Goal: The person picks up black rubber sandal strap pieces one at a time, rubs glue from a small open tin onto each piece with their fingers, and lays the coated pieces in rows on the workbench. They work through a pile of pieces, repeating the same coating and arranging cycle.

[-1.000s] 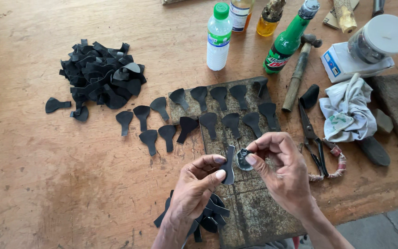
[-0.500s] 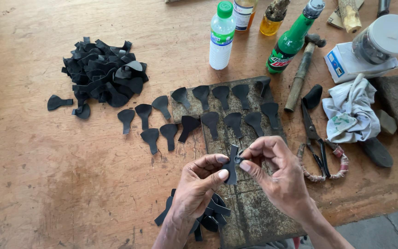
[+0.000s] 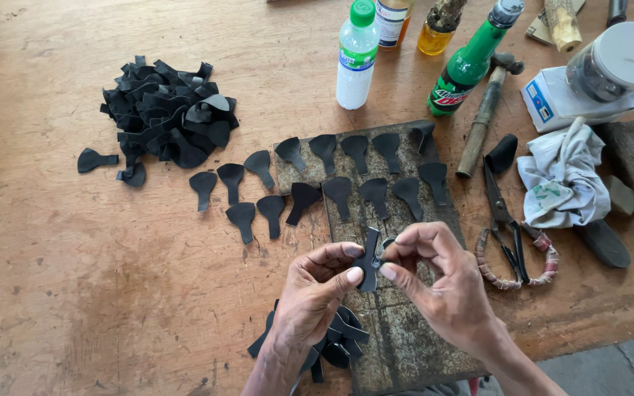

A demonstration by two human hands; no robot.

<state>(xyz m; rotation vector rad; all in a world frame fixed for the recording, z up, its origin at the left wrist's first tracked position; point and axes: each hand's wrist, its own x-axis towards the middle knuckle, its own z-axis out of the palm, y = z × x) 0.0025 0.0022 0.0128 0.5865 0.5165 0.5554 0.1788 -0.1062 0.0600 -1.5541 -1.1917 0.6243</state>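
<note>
- Fingers of both hands meet over the dark work slab point(image 3: 405, 345): the left hand point(image 3: 317, 290) pinches a black paddle-shaped cut piece point(image 3: 370, 258) between thumb and forefinger, holding it upright by its narrow stem.
- The right hand point(image 3: 442, 282) is closed at the fingertips on the same piece from the other side; a small dark ring point(image 3: 387, 243) seems to sit against it there, though it is too small to tell how the two are joined.
- Step in hand, as I judge it: fitting or working this one piece, held in the air just above the slab and touching nothing else.
- Finished-looking pieces lie in two rows point(image 3: 365, 165) across the slab and onto the wooden table point(image 3: 75, 293); a loose heap point(image 3: 166, 117) lies to the far left, and a small bunch point(image 3: 332, 345) sits under the left wrist.
- Scissors point(image 3: 504, 220), a hammer point(image 3: 486, 110), a rag point(image 3: 563, 176) and bottles point(image 3: 354, 55) lie untouched to the right and beyond.
- A next move would call for a steady pinch and fine fingertip control, since the piece looks thin and limp.
</note>
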